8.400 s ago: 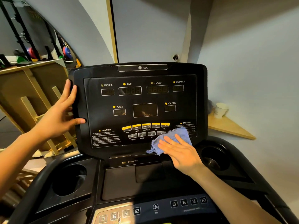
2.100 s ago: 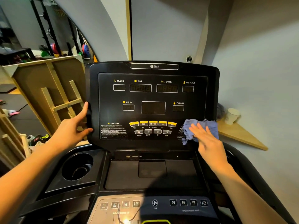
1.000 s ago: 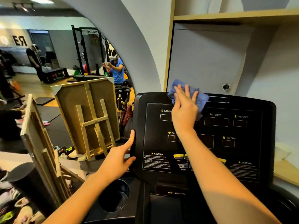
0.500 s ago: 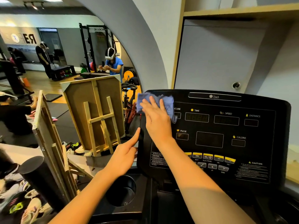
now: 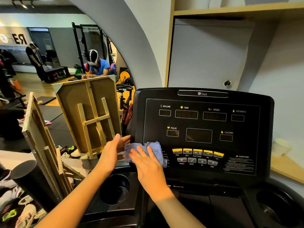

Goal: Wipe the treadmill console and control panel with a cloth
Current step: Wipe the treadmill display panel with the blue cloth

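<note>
The black treadmill console (image 5: 204,129) stands upright in front of me, with dark displays and a row of yellow buttons (image 5: 197,152). My right hand (image 5: 148,168) presses a crumpled blue cloth (image 5: 144,148) flat against the console's lower left corner, fingers spread over it. My left hand (image 5: 113,150) rests against the console's left edge beside the cloth, fingers extended. The cloth covers the caution text at that corner.
Cup holders (image 5: 115,189) sit at both sides below the console, the right one (image 5: 273,206) too. Wooden frames (image 5: 88,116) lean to the left. A wooden shelf (image 5: 286,168) runs along the right wall. A mirror at the left shows people and gym racks.
My right hand has slid the cloth down the console's left side, from the top left corner to the lower left corner. My left hand has stayed at the left edge.
</note>
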Motion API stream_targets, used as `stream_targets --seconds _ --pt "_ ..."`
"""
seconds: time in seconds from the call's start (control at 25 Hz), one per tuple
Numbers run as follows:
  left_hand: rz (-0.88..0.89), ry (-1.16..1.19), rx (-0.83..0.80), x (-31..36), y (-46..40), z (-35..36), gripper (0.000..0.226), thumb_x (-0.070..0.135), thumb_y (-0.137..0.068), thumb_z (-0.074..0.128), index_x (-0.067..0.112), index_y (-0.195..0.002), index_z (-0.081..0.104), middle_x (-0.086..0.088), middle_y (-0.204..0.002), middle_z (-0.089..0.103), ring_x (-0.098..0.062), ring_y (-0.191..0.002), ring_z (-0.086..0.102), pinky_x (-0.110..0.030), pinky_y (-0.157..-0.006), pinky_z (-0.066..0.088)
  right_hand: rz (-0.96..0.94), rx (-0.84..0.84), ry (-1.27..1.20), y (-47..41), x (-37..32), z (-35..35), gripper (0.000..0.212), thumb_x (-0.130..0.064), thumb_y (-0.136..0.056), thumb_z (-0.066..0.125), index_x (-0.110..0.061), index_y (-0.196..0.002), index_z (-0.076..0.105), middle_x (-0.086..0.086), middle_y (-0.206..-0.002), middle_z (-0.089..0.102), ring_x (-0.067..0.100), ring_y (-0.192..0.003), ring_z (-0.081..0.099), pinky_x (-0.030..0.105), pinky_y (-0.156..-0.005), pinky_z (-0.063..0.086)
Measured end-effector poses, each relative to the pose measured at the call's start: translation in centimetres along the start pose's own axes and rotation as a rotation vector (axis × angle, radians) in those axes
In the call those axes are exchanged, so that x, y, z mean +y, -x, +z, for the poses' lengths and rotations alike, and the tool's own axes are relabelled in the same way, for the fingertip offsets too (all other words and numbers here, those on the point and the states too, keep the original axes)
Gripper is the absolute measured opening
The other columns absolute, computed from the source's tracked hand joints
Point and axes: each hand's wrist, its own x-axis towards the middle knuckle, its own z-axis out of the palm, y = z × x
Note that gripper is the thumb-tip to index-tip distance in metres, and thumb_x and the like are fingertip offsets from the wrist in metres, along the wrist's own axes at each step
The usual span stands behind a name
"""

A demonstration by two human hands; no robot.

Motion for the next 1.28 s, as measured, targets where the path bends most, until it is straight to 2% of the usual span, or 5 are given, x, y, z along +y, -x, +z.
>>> stream_targets --seconds 0.24,0.4,0.72,0.96,1.28 --pt "0.029 -0.049 0.01 0.0 0.1 1.1 0.041 0.029 -0.104 0.037 0.011 -0.133 0.06 -0.008 -0.123 0.067 -0.023 -0.114 0.063 -0.028 -0.081 0.052 0.0 -0.132 -0.022 5.4 1.5 -0.8 0.043 -0.007 -0.083 0.046 -0.02 -0.117 0.069 -0.007 -0.127 0.065 0.006 -0.128 0.049 0.033 -0.119 0.019" --pt "0.252 -0.462 0.057 -0.7 0.4 1.1 0.046 0.026 -0.094 0.061 0.019 -0.139 0.053 0.005 -0.122 0.067 -0.011 -0.11 0.064 -0.029 -0.093 0.053 0.048 -0.082 -0.001 5.4 1.9 -2.9 0.044 -0.004 -0.079 0.045 -0.022 -0.108 0.074 -0.008 -0.117 0.07 0.003 -0.122 0.053 0.031 -0.112 0.033" --pt "0.351 -0.778 0.024 -1.8 1.1 1.6 0.09 0.017 -0.085 0.074 0.025 -0.155 0.02 -0.006 -0.141 0.058 -0.023 -0.129 0.055 -0.036 -0.106 0.042 0.298 -0.155 0.097 6.8 3.9 -7.0 0.041 -0.008 -0.075 0.059 -0.036 -0.103 0.069 -0.013 -0.122 0.067 0.028 -0.116 0.062 0.029 -0.055 0.057" --pt "0.321 -0.751 -0.012 -2.1 0.5 1.1 0.098 0.021 -0.084 0.074 0.034 -0.156 0.009 -0.01 -0.145 0.052 -0.026 -0.137 0.044 -0.047 -0.112 0.039 0.296 -0.097 0.153 13.3 11.3 -13.9 0.052 0.009 -0.076 0.064 -0.023 -0.116 0.071 -0.004 -0.126 0.065 0.023 -0.121 0.058 0.037 -0.102 0.047" --pt "0.314 -0.75 -0.023 -2.5 -0.5 0.6 0.102 0.027 -0.079 0.076 0.042 -0.155 0.01 -0.012 -0.145 0.053 -0.028 -0.136 0.046 -0.049 -0.111 0.038 0.302 -0.064 0.288 17.1 16.8 -21.3 0.046 -0.007 -0.09 0.034 -0.014 -0.12 0.069 -0.001 -0.129 0.064 0.011 -0.125 0.053 0.043 -0.106 0.043"
